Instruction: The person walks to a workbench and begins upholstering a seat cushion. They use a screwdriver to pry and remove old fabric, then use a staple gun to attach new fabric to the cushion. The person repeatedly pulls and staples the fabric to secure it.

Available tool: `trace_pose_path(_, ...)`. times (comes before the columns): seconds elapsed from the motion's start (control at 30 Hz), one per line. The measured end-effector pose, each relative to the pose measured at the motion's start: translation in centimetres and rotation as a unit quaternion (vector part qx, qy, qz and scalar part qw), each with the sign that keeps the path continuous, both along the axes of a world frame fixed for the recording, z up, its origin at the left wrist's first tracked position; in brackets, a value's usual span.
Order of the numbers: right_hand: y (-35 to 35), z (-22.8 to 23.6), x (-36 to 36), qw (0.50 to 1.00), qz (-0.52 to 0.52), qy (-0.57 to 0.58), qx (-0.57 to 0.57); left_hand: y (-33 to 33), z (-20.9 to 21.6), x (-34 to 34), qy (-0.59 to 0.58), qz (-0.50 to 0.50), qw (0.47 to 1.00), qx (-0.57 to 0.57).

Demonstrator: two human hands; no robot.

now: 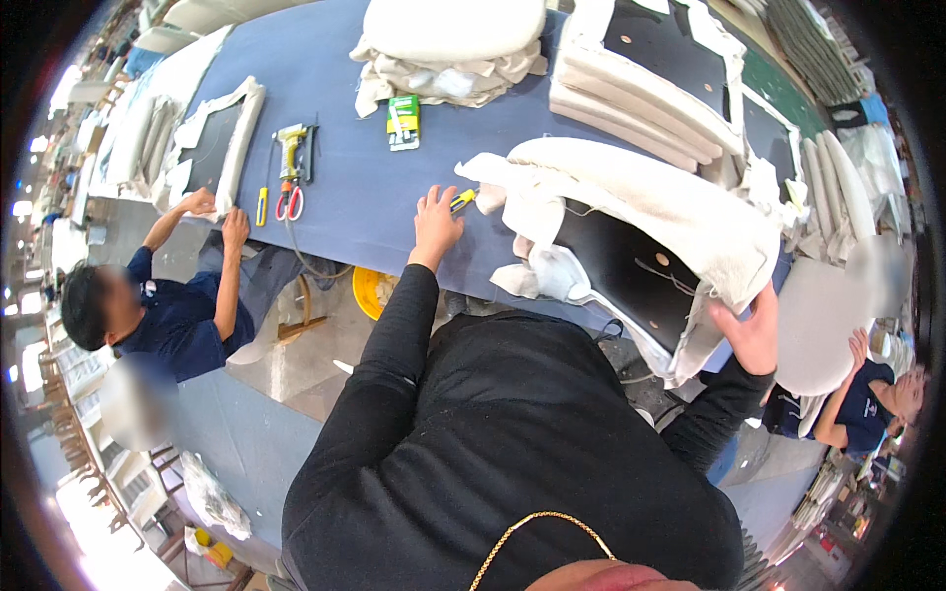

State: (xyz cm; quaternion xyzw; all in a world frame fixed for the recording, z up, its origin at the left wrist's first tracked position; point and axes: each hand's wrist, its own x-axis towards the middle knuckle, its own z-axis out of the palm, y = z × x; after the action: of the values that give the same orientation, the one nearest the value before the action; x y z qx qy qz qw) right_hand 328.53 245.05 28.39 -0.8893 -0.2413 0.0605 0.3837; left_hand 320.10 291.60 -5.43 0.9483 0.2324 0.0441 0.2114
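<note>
In front of me on the blue table lies a padded seat panel (631,182) with cream fabric and a black underside facing up. Loose fabric flaps hang over its left end. My right hand (754,333) grips its right edge, thumb on the near side. My left hand (436,229) is over the table left of the panel, fingers stretched out and apart. Right beside those fingers lies a yellow utility knife (463,201), its far end close to the fabric. Whether the fingers touch the knife, I cannot tell.
Cream padded panels (631,108) are stacked at the back right, and folded fabric pieces (448,44) behind. A green packet (403,123), a staple gun (292,153), red-handled scissors (290,202) and another yellow knife (262,207) lie left. Co-workers handle panels at both sides. A yellow bucket (369,294) stands below.
</note>
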Motion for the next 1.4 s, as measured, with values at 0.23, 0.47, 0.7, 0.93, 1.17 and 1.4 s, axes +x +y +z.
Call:
trace_pose_path(0.23,5.0,1.7,1.9,0.966,0.011,0.005,0.257,-0.4,-6.4,1.7,-0.015,-0.043,0.997,-0.063)
trace_pose_path(0.47,8.8,2.5,6.7,0.978,0.035,-0.148,0.145,-5.7,5.1,-2.5,-0.158,0.146,0.685,-0.696)
trace_pose_path(0.7,15.2,3.5,9.2,0.979,0.101,-0.117,0.135,-9.9,21.0,-4.2,-0.258,-0.084,0.708,-0.652)
trace_pose_path(0.93,19.0,4.1,8.8,0.980,0.096,-0.150,0.091,-14.1,25.8,-2.7,-0.403,-0.109,0.817,-0.397)
trace_pose_path(1.17,19.7,3.6,9.0,0.979,0.112,-0.146,0.091,-12.2,26.8,-4.1,-0.342,-0.094,0.857,-0.373)
trace_pose_path(1.4,20.0,3.6,9.0,0.980,0.113,-0.139,0.092,-11.4,27.0,-4.3,-0.333,-0.059,0.834,-0.436)
